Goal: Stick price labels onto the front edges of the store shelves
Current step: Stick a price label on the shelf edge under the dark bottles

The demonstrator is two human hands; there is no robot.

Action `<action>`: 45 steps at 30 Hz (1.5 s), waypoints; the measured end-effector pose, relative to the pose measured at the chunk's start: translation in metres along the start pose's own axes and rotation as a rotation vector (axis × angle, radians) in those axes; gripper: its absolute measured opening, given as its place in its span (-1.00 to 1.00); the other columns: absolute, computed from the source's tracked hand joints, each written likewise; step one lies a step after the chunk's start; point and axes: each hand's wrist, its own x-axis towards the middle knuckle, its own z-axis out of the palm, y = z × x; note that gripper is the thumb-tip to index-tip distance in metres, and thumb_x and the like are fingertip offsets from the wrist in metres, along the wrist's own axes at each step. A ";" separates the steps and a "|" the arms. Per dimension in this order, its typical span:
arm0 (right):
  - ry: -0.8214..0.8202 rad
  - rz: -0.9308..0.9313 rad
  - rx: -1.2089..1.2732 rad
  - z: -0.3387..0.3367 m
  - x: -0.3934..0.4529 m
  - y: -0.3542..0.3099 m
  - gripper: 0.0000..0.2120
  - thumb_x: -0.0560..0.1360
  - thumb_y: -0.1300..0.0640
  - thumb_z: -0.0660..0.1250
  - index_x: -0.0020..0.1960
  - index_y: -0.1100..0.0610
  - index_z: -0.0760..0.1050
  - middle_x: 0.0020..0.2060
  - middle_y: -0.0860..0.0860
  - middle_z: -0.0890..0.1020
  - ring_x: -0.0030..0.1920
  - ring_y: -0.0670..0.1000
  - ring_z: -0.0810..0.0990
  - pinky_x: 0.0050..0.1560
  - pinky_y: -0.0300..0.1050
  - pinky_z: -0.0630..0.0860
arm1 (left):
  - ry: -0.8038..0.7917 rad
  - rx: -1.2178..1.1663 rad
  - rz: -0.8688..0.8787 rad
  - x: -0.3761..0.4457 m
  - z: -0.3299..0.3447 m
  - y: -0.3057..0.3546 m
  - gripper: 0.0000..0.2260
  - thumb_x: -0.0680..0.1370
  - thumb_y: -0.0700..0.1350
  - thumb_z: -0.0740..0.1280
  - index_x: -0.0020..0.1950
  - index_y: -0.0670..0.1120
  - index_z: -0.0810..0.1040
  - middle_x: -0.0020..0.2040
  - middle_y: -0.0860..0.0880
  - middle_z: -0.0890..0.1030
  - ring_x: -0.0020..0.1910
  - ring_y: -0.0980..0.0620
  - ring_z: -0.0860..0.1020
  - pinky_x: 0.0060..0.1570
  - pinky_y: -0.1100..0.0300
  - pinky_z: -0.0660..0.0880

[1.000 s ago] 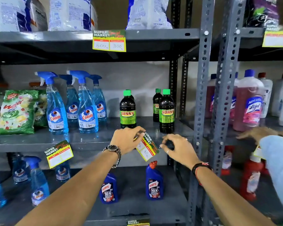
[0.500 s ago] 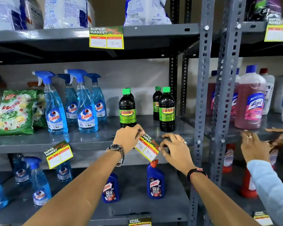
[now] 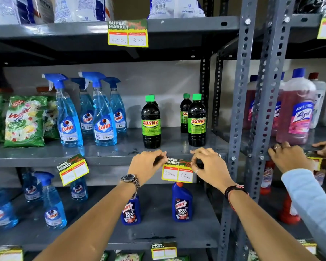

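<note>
A yellow price label (image 3: 177, 171) reading 100 and 80 lies level against the front edge of the middle grey shelf (image 3: 109, 159), below the dark Sunny bottles (image 3: 151, 122). My left hand (image 3: 146, 165) pinches its top left corner. My right hand (image 3: 208, 166) pinches its top right corner. Another label (image 3: 72, 169) hangs tilted on the same edge to the left. A label marked 600 and 300 (image 3: 128, 33) sits on the top shelf edge.
Blue Colin spray bottles (image 3: 104, 113) and green packets (image 3: 24, 121) stand on the middle shelf. Harpic bottles (image 3: 182, 203) stand on the shelf below. Grey slotted uprights (image 3: 239, 110) rise at right. Another person's hand (image 3: 288, 159) holds a label at the neighbouring rack.
The label has turned from tilted to level and now lies against the shelf edge. My right hand has come onto its top right corner; my left holds the other corner.
</note>
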 end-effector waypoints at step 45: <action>0.127 0.291 0.276 -0.001 0.019 -0.006 -0.62 0.39 0.45 0.21 -0.09 -0.01 0.53 -0.14 -0.07 0.71 -0.05 -0.13 0.62 -0.02 -0.23 0.53 | 0.021 -0.146 0.085 -0.036 -0.017 -0.061 -0.63 0.52 0.15 0.20 0.26 0.02 0.44 0.35 0.11 0.46 0.46 0.13 0.20 0.51 0.09 -0.17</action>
